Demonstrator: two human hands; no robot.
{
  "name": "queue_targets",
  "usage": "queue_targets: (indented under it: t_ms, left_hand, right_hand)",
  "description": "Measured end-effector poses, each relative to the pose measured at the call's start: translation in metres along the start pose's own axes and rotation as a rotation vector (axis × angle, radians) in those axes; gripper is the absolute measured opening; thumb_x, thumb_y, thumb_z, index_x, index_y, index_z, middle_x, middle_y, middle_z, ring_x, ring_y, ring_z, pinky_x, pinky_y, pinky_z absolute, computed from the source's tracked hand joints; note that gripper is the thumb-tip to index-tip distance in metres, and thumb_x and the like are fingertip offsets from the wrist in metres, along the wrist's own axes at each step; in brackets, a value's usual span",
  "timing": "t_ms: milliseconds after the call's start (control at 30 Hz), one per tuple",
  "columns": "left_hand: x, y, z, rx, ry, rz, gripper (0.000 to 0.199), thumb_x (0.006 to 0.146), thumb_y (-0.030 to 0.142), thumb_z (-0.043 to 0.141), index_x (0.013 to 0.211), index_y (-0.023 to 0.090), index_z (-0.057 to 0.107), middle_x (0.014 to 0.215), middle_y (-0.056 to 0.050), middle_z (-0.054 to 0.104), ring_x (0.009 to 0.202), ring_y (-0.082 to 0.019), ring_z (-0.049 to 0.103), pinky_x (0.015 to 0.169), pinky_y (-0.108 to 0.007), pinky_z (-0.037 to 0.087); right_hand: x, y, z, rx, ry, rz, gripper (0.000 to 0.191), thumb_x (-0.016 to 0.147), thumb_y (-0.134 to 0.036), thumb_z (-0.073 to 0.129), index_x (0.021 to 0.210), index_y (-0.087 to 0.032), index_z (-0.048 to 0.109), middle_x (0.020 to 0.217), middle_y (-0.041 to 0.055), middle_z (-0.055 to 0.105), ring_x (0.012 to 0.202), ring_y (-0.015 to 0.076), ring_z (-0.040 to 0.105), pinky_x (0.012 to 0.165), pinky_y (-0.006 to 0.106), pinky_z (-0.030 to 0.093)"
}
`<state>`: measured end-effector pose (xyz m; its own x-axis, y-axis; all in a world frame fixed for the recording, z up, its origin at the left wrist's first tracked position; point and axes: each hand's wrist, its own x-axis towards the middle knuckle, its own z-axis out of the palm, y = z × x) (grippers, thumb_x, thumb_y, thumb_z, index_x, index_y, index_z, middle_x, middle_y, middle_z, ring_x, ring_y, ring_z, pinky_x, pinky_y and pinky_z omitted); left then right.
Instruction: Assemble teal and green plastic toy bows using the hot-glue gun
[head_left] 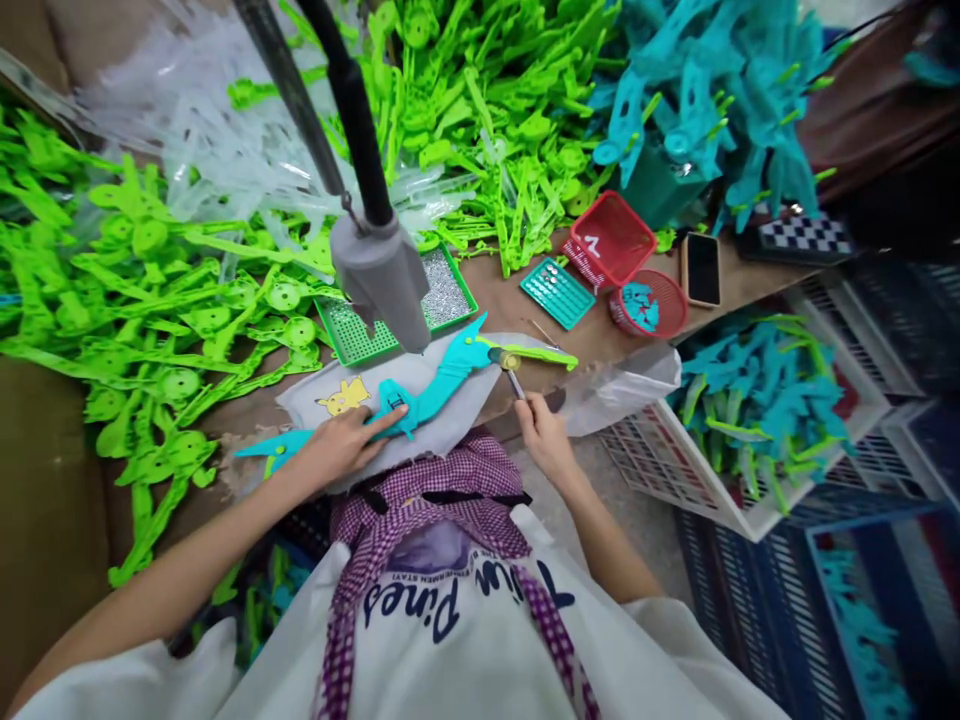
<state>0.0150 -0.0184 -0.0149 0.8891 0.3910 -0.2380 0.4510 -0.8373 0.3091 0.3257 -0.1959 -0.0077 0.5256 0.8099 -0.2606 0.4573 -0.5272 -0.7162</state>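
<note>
Turquoise piece [442, 388] lies slantwise on a grey cloth [315, 385], before our waist; our left hand [346, 440] rests over its near end, index finger stretched out onto the dark marking, the other fingers partly bent and not gripping; our right hand [544, 430] pinches a thin metal tool [516, 382] between thumb and fingers, its tip at the round joint where a green arm [536, 350] meets the piece; how the hidden fingers curl, we cannot tell.

Just beyond the cloth we note a green tray [466, 285] of small silvery bits, partly behind a hanging grey device [382, 270]; to its right, a teal tray [559, 293], a red basket [619, 240], a round basket [679, 300] holding turquoise bits, and a phone [703, 270]; green parts [480, 90] heap up behind, turquoise parts [675, 90] beside them; a white crate [652, 470] of mixed parts stands at right.
</note>
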Motion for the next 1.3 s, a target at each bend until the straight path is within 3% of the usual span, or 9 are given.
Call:
queue_targets:
  t_ms: [100, 233, 400, 567, 667, 800, 967, 1133, 1300]
  left_hand:
    - [0.002, -0.002, -0.002, -0.001, -0.028, 0.005, 0.054, 0.1, 0.037, 0.048, 0.154, 0.036, 0.042, 0.105, -0.01, 0.06, 0.084, -0.021, 0.062, 0.075, -0.031, 0.053]
    - [0.001, -0.003, -0.003, 0.029, -0.046, -0.005, 0.056, 0.1, 0.036, 0.049, 0.155, 0.036, 0.04, 0.115, -0.012, 0.061, 0.092, -0.023, 0.064, 0.079, -0.033, 0.054]
    - [-0.002, -0.008, -0.005, 0.006, 0.0, 0.023, 0.052, 0.1, 0.035, 0.049, 0.152, 0.037, 0.045, 0.12, -0.013, 0.063, 0.1, -0.025, 0.065, 0.086, -0.036, 0.055]
    - [-0.001, -0.009, -0.006, 0.006, -0.009, 0.029, 0.053, 0.099, 0.034, 0.05, 0.152, 0.037, 0.045, 0.113, -0.013, 0.065, 0.097, -0.026, 0.067, 0.085, -0.038, 0.057]
    - [-0.001, -0.008, -0.006, -0.003, 0.0, 0.008, 0.052, 0.099, 0.035, 0.05, 0.151, 0.037, 0.046, 0.115, -0.012, 0.065, 0.098, -0.026, 0.067, 0.086, -0.038, 0.057]
    - [-0.001, -0.007, -0.006, 0.004, -0.002, 0.005, 0.051, 0.099, 0.035, 0.05, 0.15, 0.037, 0.047, 0.121, -0.013, 0.065, 0.103, -0.027, 0.067, 0.089, -0.04, 0.057]
    - [-0.001, -0.007, -0.007, 0.015, -0.006, 0.005, 0.052, 0.1, 0.036, 0.049, 0.151, 0.035, 0.046, 0.119, -0.014, 0.065, 0.101, -0.027, 0.067, 0.087, -0.039, 0.057]
    - [-0.004, -0.008, -0.007, 0.006, 0.006, -0.01, 0.051, 0.1, 0.04, 0.048, 0.151, 0.036, 0.046, 0.125, -0.014, 0.063, 0.104, -0.028, 0.066, 0.088, -0.039, 0.056]
    - [0.006, -0.001, -0.007, 0.013, -0.015, -0.01, 0.052, 0.101, 0.037, 0.047, 0.152, 0.036, 0.044, 0.111, -0.011, 0.063, 0.095, -0.024, 0.065, 0.084, -0.036, 0.055]
  right_hand:
    - [-0.003, -0.005, 0.006, -0.061, 0.002, 0.023, 0.037, 0.094, -0.055, 0.032, 0.08, -0.025, 0.048, 0.058, -0.0018, 0.048, 0.059, 0.0192, 0.053, 0.062, 0.03, 0.036]
    - [-0.005, -0.011, 0.007, -0.087, 0.093, 0.008, 0.037, 0.096, -0.055, 0.027, 0.076, -0.027, 0.041, 0.056, -0.0026, 0.045, 0.055, 0.0179, 0.049, 0.06, 0.028, 0.034]
    - [0.003, -0.011, 0.012, -0.163, -0.032, 0.093, 0.039, 0.094, -0.058, 0.029, 0.074, -0.027, 0.04, 0.058, -0.0011, 0.045, 0.058, 0.0195, 0.049, 0.061, 0.029, 0.031]
    - [0.007, -0.004, -0.005, -0.04, 0.152, 0.103, 0.049, 0.096, -0.065, 0.02, 0.071, -0.027, 0.037, 0.058, -0.0025, 0.043, 0.057, 0.0181, 0.047, 0.059, 0.029, 0.032]
    - [0.008, 0.0, -0.013, -0.057, 0.16, 0.088, 0.05, 0.094, -0.068, 0.024, 0.07, -0.027, 0.037, 0.057, -0.0027, 0.042, 0.057, 0.0179, 0.047, 0.059, 0.029, 0.032]
    - [0.011, 0.002, -0.008, -0.082, 0.2, 0.1, 0.046, 0.096, -0.064, 0.02, 0.073, -0.027, 0.037, 0.057, -0.0019, 0.043, 0.058, 0.0188, 0.047, 0.06, 0.03, 0.032]
    - [0.011, 0.005, -0.003, -0.164, 0.012, 0.138, 0.043, 0.095, -0.062, 0.027, 0.073, -0.027, 0.04, 0.059, -0.0009, 0.046, 0.061, 0.0195, 0.049, 0.062, 0.03, 0.032]
    - [0.001, 0.023, -0.018, -0.095, 0.321, 0.175, 0.052, 0.097, -0.067, 0.019, 0.072, -0.026, 0.04, 0.058, -0.0016, 0.045, 0.058, 0.0175, 0.045, 0.059, 0.03, 0.032]
    - [-0.002, 0.036, -0.02, -0.104, 0.215, 0.207, 0.058, 0.091, -0.078, 0.023, 0.066, -0.027, 0.037, 0.054, -0.0024, 0.042, 0.055, 0.0177, 0.042, 0.057, 0.031, 0.03]
